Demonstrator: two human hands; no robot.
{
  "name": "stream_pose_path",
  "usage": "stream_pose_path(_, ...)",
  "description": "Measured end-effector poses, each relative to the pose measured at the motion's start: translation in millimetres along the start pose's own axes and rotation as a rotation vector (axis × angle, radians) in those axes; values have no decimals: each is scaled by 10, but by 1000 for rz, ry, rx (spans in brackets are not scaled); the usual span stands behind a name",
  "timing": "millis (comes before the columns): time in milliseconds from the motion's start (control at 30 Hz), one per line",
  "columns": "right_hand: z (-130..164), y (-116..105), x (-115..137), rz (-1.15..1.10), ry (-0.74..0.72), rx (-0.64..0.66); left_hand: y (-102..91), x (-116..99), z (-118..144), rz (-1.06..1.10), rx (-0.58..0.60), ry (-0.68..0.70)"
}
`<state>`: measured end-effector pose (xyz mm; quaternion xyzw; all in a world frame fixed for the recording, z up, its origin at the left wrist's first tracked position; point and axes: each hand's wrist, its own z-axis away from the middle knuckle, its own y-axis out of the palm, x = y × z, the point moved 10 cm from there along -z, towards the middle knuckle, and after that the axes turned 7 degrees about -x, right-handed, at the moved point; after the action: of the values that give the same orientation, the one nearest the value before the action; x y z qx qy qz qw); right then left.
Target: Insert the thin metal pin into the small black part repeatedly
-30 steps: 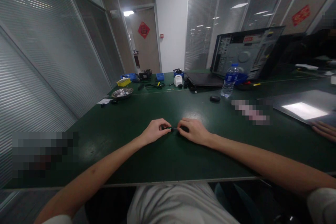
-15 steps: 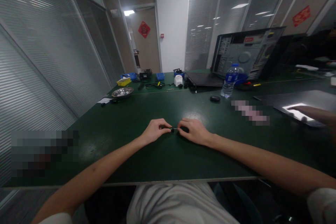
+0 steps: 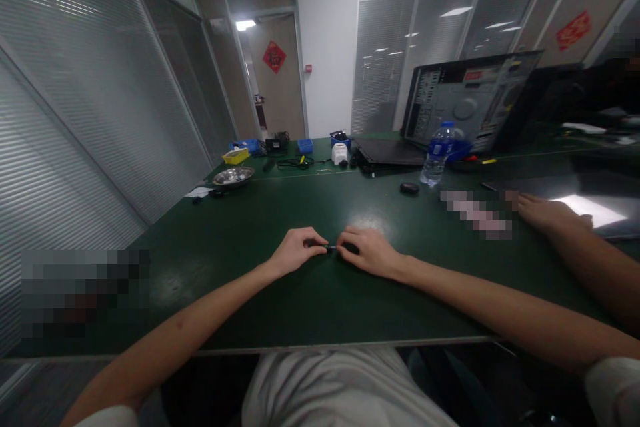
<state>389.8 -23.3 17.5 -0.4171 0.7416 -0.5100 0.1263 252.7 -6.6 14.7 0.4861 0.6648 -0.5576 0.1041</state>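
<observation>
Both hands meet low over the green table (image 3: 280, 207). My left hand (image 3: 295, 250) is closed, with thumb and fingertips pinching a small dark piece (image 3: 329, 249) whose kind I cannot make out. Facing it, my right hand (image 3: 370, 251) has its fingers curled round a black handle-like part (image 3: 351, 248). A thin metal shaft (image 3: 335, 247) bridges the short gap between the two sets of fingertips. Most of what each hand holds is hidden by the fingers.
At right another person's hand (image 3: 550, 213) lies at a dark flat panel (image 3: 610, 187). A water bottle (image 3: 436, 157), a small black oval object (image 3: 409, 189) and an open computer case (image 3: 465, 103) stand beyond my right hand. A metal bowl (image 3: 233, 177) sits back left.
The other person's hand and forearm have come further into view at right, over the panel's near side. My two hands have barely moved.
</observation>
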Motion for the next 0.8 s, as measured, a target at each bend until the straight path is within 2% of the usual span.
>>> stream_pose_path(200, 12, 42, 84, 16, -66, 10, 66, -51, -7, 32, 5, 10)
stream_pose_path(500, 10, 29, 127, 0, -90, 9, 97, 12, -2, 118, 10, -44)
stream_pose_path(600, 13, 17, 145, 10, -98, 12, 26, -1, -27, 146, 8, -31)
stream_pose_path(700, 13, 13, 132, 19, -84, 9, -94, 56, -68, 45, -38, -20)
stream_pose_path(800, 11, 22, 121, 15, -75, 17, -132, 151, -97, -59, -45, 2)
